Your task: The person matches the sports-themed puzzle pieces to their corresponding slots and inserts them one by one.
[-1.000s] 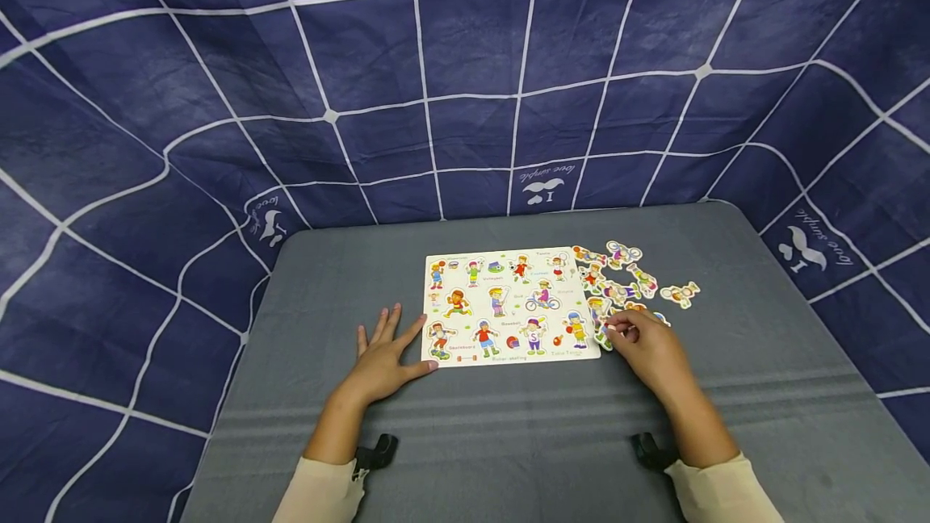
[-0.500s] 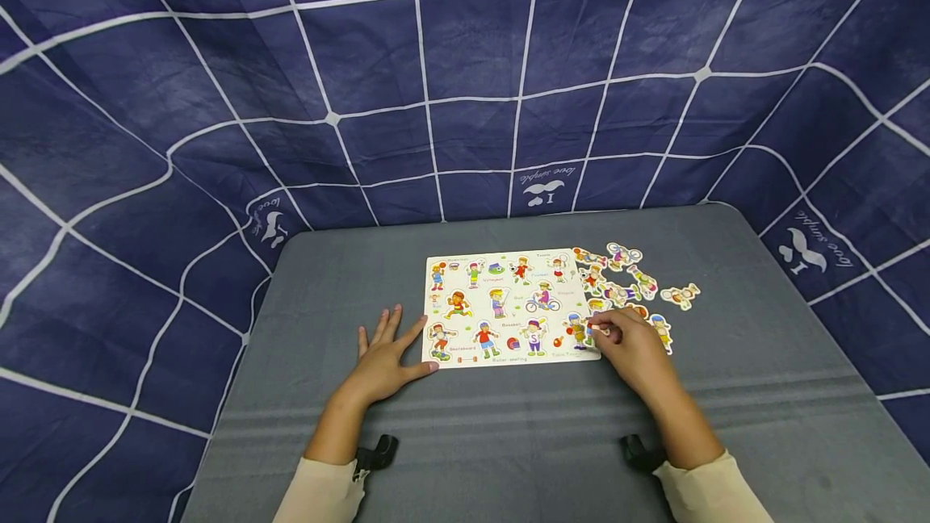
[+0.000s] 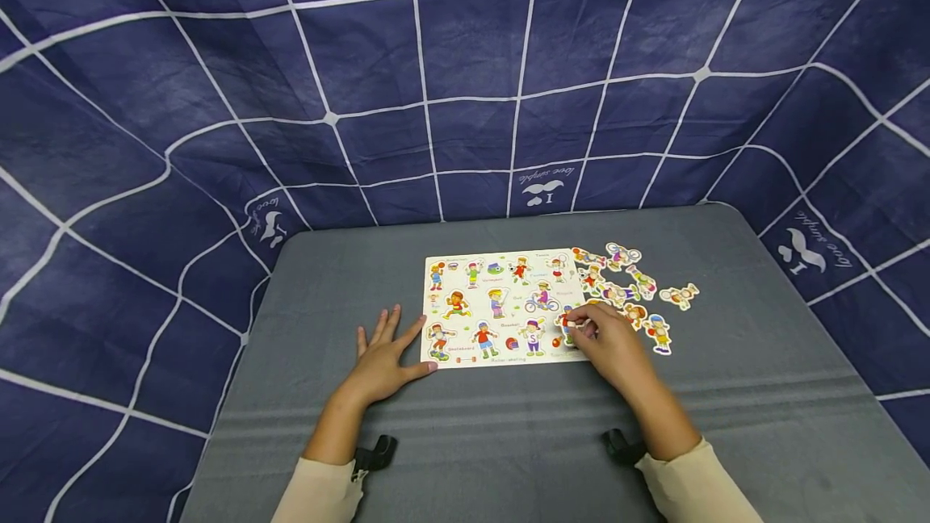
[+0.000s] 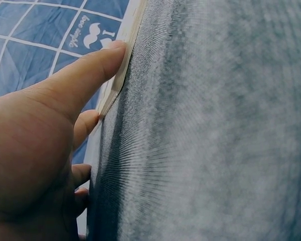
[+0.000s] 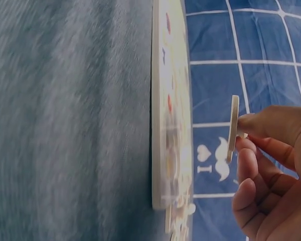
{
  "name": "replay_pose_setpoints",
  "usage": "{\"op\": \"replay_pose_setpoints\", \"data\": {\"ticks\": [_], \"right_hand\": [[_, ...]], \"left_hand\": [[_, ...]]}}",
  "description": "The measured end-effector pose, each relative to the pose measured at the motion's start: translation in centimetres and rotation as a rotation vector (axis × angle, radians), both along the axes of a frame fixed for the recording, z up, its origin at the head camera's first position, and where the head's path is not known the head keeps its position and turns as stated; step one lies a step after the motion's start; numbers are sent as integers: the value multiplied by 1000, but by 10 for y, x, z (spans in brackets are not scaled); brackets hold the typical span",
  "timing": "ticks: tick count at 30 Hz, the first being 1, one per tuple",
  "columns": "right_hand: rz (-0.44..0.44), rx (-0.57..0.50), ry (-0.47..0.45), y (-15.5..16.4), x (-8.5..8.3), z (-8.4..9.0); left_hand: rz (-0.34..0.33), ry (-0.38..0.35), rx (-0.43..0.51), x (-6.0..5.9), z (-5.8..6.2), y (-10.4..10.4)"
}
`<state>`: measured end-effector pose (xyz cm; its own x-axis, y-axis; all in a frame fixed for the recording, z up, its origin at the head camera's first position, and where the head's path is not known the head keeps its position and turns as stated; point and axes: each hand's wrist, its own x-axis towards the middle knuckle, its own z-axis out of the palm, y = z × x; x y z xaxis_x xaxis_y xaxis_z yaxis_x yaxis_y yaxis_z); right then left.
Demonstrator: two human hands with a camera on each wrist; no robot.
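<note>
A pale wooden puzzle board (image 3: pixel 475 353) printed with children playing sports lies on the grey table. My left hand (image 3: pixel 383 363) rests with spread fingers at its left end, the thumb touching the corner. In the left wrist view, that thumb (image 4: pixel 90 70) lies along the edge of the board (image 4: pixel 131 40). Over the board's lower right part, my right hand (image 3: pixel 612 343) pinches a puzzle piece (image 3: pixel 565 320) showing a figure in red. Seen edge-on in the right wrist view, the piece (image 5: pixel 233 128) is raised off the board (image 5: pixel 158 100), between thumb and fingers of the right hand (image 5: pixel 278 170).
Several loose puzzle pieces, among them a cyclist (image 3: pixel 623 256) and a figure in a blue cap (image 3: pixel 658 335), lie right of the board. One piece (image 3: pixel 679 295) sits farther right. A blue curtain (image 3: pixel 472 63) with white lines surrounds the grey table (image 3: pixel 508 442).
My right hand has picked up a piece at the board's right edge and carried it left over the board's lower right part. My left hand stays in place.
</note>
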<state>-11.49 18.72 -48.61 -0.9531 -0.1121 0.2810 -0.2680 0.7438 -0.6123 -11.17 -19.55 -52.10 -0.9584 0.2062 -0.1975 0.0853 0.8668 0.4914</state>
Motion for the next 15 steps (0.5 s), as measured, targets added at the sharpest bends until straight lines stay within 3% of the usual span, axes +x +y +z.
{"op": "replay_pose_setpoints", "data": {"ticks": [10, 15], "right_hand": [[55, -14, 72, -17, -4, -3], [71, -22, 44, -25, -6, -2]], "left_hand": [[3, -10, -2, 1, -2, -1], [3, -2, 1, 0, -1, -1]]}}
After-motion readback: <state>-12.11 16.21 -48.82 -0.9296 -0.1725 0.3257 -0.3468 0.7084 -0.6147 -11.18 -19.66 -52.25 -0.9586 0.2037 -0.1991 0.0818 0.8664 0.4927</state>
